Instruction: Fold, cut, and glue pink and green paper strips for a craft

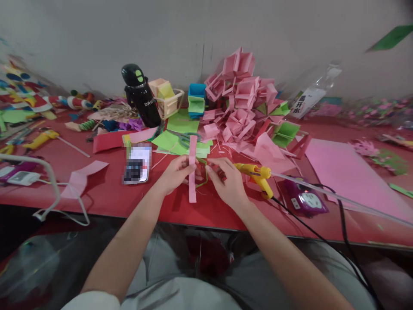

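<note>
My left hand [177, 172] pinches a pink paper strip [192, 189] between thumb and fingers. The strip stands nearly vertical over the red table. Just right of it, a thin green folded paper piece [202, 185] shows its edge between my two hands. My right hand [227, 183] has its thumb and fingertips closed at the right side of that green piece; how firmly they grip it is hard to make out. Close behind the right hand lies a yellow hot glue gun [258, 174] with a long clear glue stick in its back.
Behind my hands are scissors [187, 138] on green paper sheets [167, 142] and a pile of folded pink paper boxes [243, 94]. A phone [137, 163] and black bottle [142, 97] stand left. A purple power socket [305, 198] with black cables sits right.
</note>
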Available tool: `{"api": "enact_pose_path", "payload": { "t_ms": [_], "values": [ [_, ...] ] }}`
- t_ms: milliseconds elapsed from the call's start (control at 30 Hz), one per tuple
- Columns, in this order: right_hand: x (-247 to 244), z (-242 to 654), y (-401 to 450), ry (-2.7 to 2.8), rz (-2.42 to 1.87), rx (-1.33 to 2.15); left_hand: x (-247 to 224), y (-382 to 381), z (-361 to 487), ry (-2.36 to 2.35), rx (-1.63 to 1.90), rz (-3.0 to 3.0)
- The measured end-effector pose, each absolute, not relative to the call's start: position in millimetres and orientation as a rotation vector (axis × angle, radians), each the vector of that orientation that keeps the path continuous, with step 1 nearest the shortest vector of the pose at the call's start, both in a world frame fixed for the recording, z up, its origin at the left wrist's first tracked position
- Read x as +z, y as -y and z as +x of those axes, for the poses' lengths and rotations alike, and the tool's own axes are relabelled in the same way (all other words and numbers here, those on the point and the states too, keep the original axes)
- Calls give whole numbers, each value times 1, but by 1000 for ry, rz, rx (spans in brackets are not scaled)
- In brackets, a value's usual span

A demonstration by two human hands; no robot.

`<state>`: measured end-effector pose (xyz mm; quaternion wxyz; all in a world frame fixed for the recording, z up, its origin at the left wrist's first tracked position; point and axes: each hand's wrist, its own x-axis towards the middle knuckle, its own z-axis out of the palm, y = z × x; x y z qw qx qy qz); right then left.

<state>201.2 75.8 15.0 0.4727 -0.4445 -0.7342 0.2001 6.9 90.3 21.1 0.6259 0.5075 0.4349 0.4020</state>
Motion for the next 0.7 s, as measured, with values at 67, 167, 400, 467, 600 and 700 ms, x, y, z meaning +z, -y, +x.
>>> {"api": "enact_pose_path", "payload": {
  "t_ms": [67,167,400,467,600,700],
  "values": [
    [19,200,-75,1761,-1080,599,23,-87,8,-924,789,1180],
    [19,199,-77,1755,-1089,680,27,-82,9,-820,582,1212],
    [17,203,-76,1595,-1168,513,35,-81,0,-644,742,939],
    [18,203,-74,1545,-1189,490,38,-82,-5,-558,749,908],
    [16,200,-72,1439,-1174,600,37,-81,-10,-427,759,932],
    [12,199,-73,1411,-1142,634,33,-81,-7,-462,775,995]
  ]
}}
